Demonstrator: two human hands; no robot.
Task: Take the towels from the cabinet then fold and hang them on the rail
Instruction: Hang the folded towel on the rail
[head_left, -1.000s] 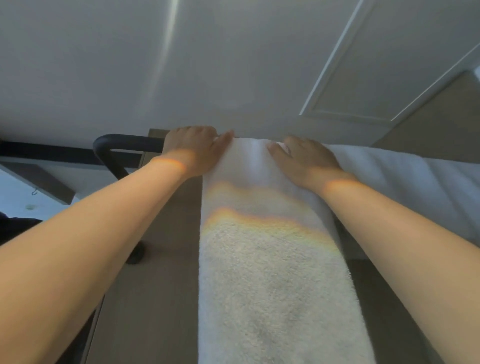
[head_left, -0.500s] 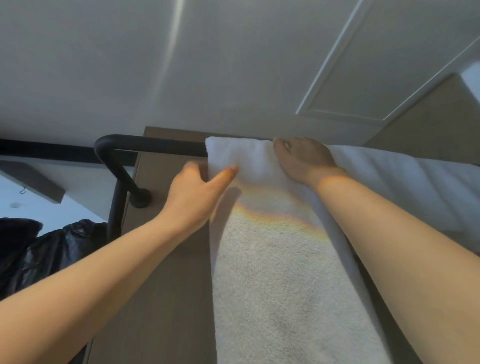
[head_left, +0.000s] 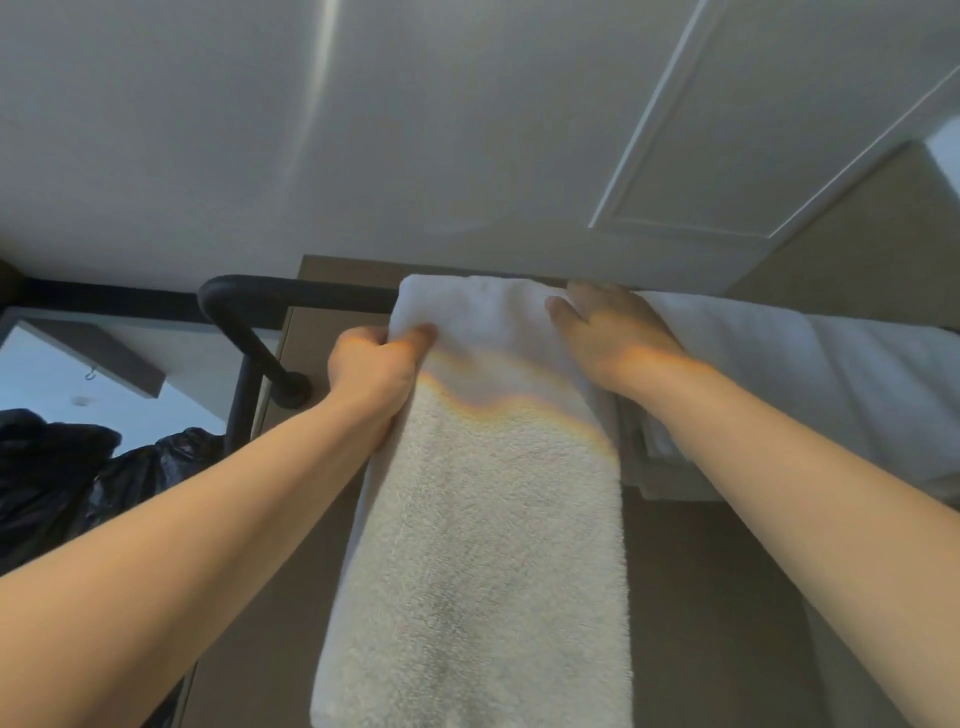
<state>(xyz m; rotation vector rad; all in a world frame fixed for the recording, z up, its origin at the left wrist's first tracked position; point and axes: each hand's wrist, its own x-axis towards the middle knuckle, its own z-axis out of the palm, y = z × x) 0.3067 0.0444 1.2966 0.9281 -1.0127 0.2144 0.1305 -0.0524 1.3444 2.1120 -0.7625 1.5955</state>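
White painted wall (head_left: 363, 130) fills the upper half of the head view, with a white panelled door (head_left: 753, 130) at the upper right. Below it, a brown wood-grain panel (head_left: 249, 597) runs down the lower half of the view.

1 folded white towel (head_left: 483, 545) hangs over the black rail (head_left: 291, 299). Its fold sits on top of the rail and its front layer drops straight down in front of the brown panel. A 2nd white towel (head_left: 831, 374) lies over the same rail just to the right, its edge touching or very near the 1st; the exact contact is hidden by the right forearm.

A black plastic bag (head_left: 62, 483) sits at the lower left, well apart from both towels. The rail's left end bends down to a round mount on the panel.

The left hand (head_left: 371, 371) grips the folded towel's left edge near the top, thumb on the front face and fingers curled behind the edge. The right hand (head_left: 608, 332) rests flat on the towel's upper right corner, fingers straight and reaching over the rail, holding nothing.
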